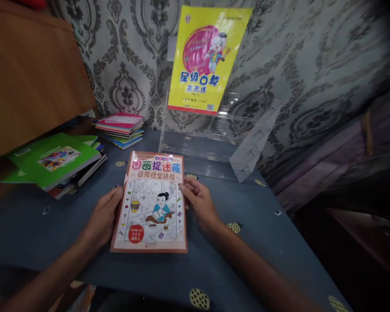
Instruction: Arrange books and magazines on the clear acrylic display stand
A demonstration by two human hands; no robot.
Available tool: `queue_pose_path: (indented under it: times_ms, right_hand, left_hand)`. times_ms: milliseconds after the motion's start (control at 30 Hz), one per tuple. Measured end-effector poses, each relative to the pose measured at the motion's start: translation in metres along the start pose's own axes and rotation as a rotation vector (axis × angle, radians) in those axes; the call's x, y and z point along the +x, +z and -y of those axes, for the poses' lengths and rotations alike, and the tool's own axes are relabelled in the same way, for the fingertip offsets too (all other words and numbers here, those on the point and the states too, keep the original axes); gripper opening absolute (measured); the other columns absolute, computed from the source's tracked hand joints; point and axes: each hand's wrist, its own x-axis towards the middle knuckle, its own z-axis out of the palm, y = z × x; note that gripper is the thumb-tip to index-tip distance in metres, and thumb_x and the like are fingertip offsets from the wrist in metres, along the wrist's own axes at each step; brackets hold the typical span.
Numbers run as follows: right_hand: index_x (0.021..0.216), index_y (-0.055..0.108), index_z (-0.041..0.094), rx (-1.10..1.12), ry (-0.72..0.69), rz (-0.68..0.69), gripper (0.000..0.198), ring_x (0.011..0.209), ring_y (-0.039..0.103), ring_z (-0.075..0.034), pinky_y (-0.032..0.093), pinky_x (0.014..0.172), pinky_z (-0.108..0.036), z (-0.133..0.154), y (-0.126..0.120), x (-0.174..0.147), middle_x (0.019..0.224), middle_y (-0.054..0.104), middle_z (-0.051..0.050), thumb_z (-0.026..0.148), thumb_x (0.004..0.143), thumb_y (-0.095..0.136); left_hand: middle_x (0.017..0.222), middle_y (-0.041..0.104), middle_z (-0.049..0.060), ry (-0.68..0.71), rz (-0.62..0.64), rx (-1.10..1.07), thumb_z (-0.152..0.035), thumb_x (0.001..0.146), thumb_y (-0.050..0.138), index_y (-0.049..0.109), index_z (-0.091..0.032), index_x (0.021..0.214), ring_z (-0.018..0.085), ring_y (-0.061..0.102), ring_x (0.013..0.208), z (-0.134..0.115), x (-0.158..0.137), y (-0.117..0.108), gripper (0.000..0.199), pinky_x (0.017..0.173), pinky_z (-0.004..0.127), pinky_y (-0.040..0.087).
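Between my two hands is a thin picture book (152,203), its orange-bordered cover facing up, with a drawing of a seated figure in blue. My left hand (105,212) grips the left edge, thumb at the cover's side. At the upper right edge, my right hand (199,201) is closed on the book, fingers partly hidden behind it. Beyond the book stands a clear acrylic rack (208,151) with stepped tiers. A yellow workbook (195,93) with a red-pink circle stands upright on the rack's top tier.
Left on the blue patterned table (247,260) lies an uneven stack topped by a green book (35,160). Behind it is a smaller pile of books (121,125) with a pink one on top. A wooden cabinet (35,65) stands at far left, a patterned wall (299,86) at the back.
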Motion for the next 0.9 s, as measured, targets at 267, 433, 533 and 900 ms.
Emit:
queue_pose_path:
  times_ms: [267, 433, 533, 900]
  right_hand:
    - [0.091, 0.064, 0.019, -0.369, 0.108, 0.098, 0.037, 0.035, 0.044, -0.009, 0.036, 0.037, -0.022, -0.024, -0.018, 0.012, 0.050, 0.053, 0.009, 0.052, 0.075, 0.067]
    - [0.098, 0.070, 0.021, -1.008, -0.122, 0.041, 0.019, 0.065, 0.066, -0.020, 0.053, 0.062, -0.033, -0.016, -0.025, 0.008, 0.073, 0.069, -0.003, 0.035, 0.088, 0.060]
    - [0.111, 0.070, 0.023, -1.172, -0.324, 0.104, 0.025, 0.092, 0.069, -0.027, 0.056, 0.081, -0.042, -0.010, -0.009, 0.006, 0.100, 0.073, -0.010, 0.028, 0.096, 0.051]
    - [0.153, 0.035, 0.007, -1.102, -0.422, 0.673, 0.065, 0.149, 0.035, -0.031, 0.029, 0.123, -0.050, -0.031, 0.105, 0.043, 0.155, 0.045, -0.021, 0.050, 0.105, 0.037]
  left_hand:
    - [0.057, 0.059, -0.003, 0.362, 0.141, 0.989, -0.055, 0.091, 0.044, 0.053, -0.021, 0.074, 0.015, 0.057, 0.045, 0.001, 0.022, -0.044, 0.039, 0.048, 0.026, 0.044]
    - [0.105, 0.071, 0.006, 0.741, 0.141, 1.219, -0.038, 0.098, 0.042, 0.060, -0.022, 0.098, 0.022, 0.068, 0.097, 0.006, 0.035, -0.039, 0.024, 0.086, 0.039, 0.054]
    - [0.132, 0.065, 0.010, 0.803, 0.184, 1.247, -0.035, 0.101, 0.041, 0.059, -0.021, 0.109, 0.025, 0.060, 0.124, 0.023, 0.045, -0.042, 0.024, 0.104, 0.047, 0.049]
    - [0.138, 0.062, 0.013, 0.883, 0.207, 1.244, -0.024, 0.096, 0.043, 0.049, -0.021, 0.137, 0.027, 0.056, 0.130, 0.038, 0.052, -0.053, 0.042, 0.107, 0.049, 0.048]
